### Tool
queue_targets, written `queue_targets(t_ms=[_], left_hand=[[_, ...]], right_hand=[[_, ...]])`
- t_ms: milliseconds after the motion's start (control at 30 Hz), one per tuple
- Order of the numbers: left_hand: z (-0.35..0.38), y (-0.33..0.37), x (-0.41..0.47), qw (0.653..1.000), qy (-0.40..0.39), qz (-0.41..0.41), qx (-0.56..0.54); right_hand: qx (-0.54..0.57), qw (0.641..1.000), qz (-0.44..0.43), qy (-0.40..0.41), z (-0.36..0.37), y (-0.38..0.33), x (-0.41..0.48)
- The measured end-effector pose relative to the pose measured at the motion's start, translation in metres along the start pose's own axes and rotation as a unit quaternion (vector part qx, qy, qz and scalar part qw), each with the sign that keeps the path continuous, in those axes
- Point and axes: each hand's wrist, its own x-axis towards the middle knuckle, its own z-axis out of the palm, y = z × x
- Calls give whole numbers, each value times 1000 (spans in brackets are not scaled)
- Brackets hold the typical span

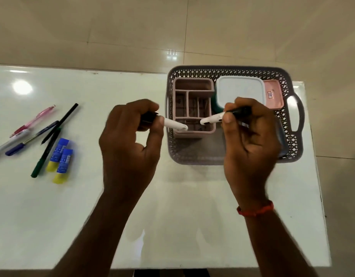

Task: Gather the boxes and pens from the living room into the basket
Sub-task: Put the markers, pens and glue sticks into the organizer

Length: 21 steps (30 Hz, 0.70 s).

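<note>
A grey lattice basket (295, 124) stands at the table's far right. Inside it are a pink divided pen holder (192, 92), a white-lidded box (240, 91) and a pink-lidded box (273, 94). My left hand (130, 140) is shut on a white marker with a black cap (173, 123), its white end over the holder's front edge. My right hand (250, 144) grips a second white marker (211, 118), pointing left over the holder. The two marker tips are apart.
On the white table (172, 216), at the left, lie several pens (42, 128), among them a pink one, a blue one, a black one and a green one, plus two blue-and-yellow glue sticks (60, 158). Beige tiled floor lies beyond the table's far and right edges.
</note>
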Motion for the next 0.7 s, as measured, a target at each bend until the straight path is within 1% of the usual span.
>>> queue_targets(t_ms=[100, 233, 300, 367, 400, 467, 533, 600, 700], left_hand=[[18, 1, 3, 999, -34, -12, 6], [33, 3, -4, 997, -57, -40, 12], [37, 1, -7, 996, -78, -44, 31], [41, -2, -8, 989, -123, -47, 63], [44, -4, -6, 983, -158, -52, 81], [51, -7, -4, 962, -233, -74, 123], [56, -9, -1, 944, -275, -106, 147], [56, -10, 0, 939, -289, -129, 131], [52, -14, -3, 941, -295, -129, 104]], right_hand=[[-36, 999, 12, -14, 9, 16, 3], [-77, 996, 23, -31, 20, 28, 5], [-86, 995, 30, -52, 25, 32, 4], [-103, 990, 45, -89, 28, 36, 3], [-132, 983, 47, -114, 29, 39, 1], [-239, 957, 31, -165, 28, 47, -3], [-323, 926, 22, -194, 24, 54, -7], [-334, 919, 40, -204, 19, 58, -11], [-338, 913, 48, -224, 13, 63, -16]])
